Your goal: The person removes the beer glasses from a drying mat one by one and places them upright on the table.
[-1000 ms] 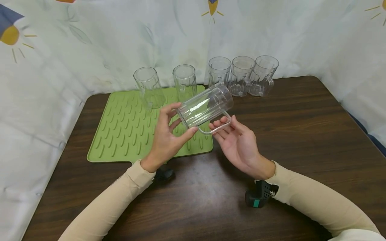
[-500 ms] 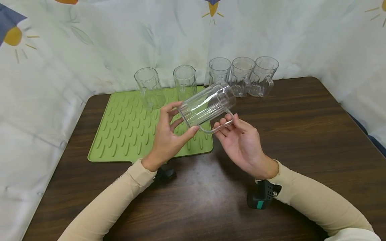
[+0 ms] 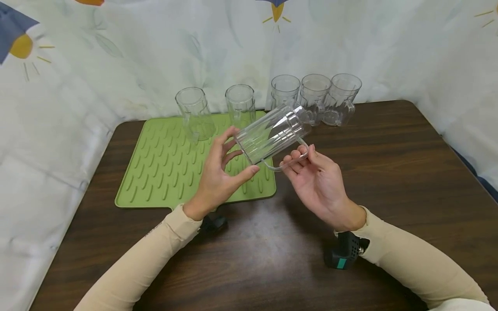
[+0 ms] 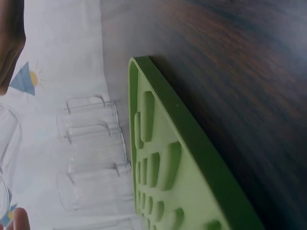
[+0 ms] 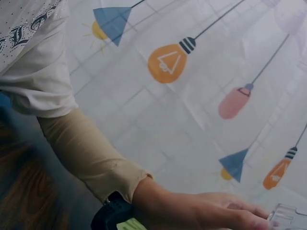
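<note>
A clear mug point(image 3: 268, 134) is held tilted almost on its side above the green mat point(image 3: 155, 172), its handle hanging down to the right. My left hand point(image 3: 219, 179) spans the mug's left end with thumb and fingers, the fingertips at its edge. My right hand point(image 3: 320, 185) grips the handle, thumb on one side and curled fingers on the other. In the left wrist view only part of the mug point(image 4: 7, 148) shows at the left edge. The right wrist view catches the right hand point(image 5: 201, 211) and a corner of the mug point(image 5: 285, 218).
Two clear mugs, a left one point(image 3: 196, 114) and a right one point(image 3: 240, 103), stand upright on the mat's far part. Three more stand upright in a row at the table's back edge, the rightmost mug point(image 3: 342, 101) among them. A patterned curtain point(image 3: 136, 65) hangs behind the dark wooden table point(image 3: 389, 172).
The held mug has shifted slightly to the right, and both hands have moved that way with it. The standing mugs and the mat have stayed in place; the head view has shifted a little.
</note>
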The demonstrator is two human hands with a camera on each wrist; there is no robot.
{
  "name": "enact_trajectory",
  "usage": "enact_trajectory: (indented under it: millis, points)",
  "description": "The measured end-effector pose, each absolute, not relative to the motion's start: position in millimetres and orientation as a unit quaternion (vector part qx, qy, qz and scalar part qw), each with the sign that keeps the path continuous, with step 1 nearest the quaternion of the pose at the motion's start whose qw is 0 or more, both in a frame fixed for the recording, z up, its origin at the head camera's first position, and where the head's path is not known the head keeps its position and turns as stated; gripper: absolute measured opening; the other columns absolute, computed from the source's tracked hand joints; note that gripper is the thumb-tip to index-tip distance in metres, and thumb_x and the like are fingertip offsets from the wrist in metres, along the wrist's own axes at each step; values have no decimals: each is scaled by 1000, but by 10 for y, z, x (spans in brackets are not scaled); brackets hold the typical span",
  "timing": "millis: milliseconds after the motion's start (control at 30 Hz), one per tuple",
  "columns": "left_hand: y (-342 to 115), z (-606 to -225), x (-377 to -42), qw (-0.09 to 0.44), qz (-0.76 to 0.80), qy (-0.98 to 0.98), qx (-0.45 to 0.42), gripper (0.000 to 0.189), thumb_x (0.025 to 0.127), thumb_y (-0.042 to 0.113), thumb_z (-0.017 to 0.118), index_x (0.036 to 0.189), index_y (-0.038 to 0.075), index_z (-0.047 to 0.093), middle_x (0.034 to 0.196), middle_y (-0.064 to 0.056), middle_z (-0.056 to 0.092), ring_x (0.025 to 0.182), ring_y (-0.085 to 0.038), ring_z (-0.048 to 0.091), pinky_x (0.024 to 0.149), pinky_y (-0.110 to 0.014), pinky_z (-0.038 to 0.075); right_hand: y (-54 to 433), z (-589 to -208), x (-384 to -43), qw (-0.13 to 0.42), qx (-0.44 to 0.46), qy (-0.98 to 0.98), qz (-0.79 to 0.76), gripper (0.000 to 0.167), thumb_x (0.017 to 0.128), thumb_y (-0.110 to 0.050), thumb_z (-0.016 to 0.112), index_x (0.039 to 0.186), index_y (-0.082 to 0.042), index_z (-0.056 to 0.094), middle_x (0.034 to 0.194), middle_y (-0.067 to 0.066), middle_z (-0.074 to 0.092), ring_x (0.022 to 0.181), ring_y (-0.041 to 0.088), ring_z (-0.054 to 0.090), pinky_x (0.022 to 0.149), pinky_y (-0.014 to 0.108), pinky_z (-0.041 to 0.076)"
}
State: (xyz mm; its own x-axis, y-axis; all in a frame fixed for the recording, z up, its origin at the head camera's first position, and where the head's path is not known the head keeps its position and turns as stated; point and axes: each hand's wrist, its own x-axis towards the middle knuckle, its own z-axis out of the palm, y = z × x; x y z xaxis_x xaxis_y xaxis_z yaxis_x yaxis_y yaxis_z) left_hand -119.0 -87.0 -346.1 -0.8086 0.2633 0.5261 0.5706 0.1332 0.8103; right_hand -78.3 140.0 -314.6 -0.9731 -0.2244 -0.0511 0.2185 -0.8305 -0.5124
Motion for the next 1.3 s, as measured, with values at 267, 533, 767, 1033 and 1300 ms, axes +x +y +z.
enact_trajectory:
  millis: [267, 533, 767, 1033, 1300]
  points:
    - [-1037, -3509, -1169, 115, -559, -781, -254, 95, 88, -1, 79, 165, 10, 25, 164, -11, 41, 154, -25, 41, 118, -35, 48, 1472, -3145, -780, 107, -7, 235, -966, 34, 111, -25, 43, 86, -9, 59, 86, 3, 61, 88, 20, 61, 95, 27, 54]
    - [-1264, -3514, -1161, 109, -513, -825, -212, 81, 99, 12, 70, 166, 11, 24, 165, -9, 40, 155, -26, 40, 118, -37, 47, 1536, -3156, -791, 98, -14, 200, -975, 33, 111, -23, 45, 87, -5, 60, 86, 6, 61, 87, 23, 61, 93, 28, 55]
    - [-1544, -3520, -1134, 114, -448, -867, -186, 75, 102, 19, 66, 165, 12, 27, 166, -11, 41, 146, -35, 51, 109, -48, 54, 1613, -3156, -818, 79, -15, 218, -973, 34, 111, -24, 45, 87, -5, 60, 86, 7, 62, 85, 22, 63, 91, 28, 56]
    - [-1829, -3527, -1120, 103, -353, -913, -176, 78, 103, 28, 65, 166, 10, 23, 170, -17, 30, 150, -44, 43, 121, -63, 37, 1763, -3160, -865, 67, -41, 219, -973, 34, 111, -22, 45, 89, -1, 61, 86, 10, 64, 85, 24, 66, 91, 32, 58]
    - [-2117, -3502, -1095, 39, -275, -949, -150, 88, 105, 42, 59, 168, 12, 6, 175, -14, 9, 163, -39, 14, 128, -64, 23, 1924, -3145, -898, 43, -56, 243, -967, 35, 110, -20, 46, 88, 1, 62, 85, 12, 66, 84, 26, 67, 90, 33, 59]
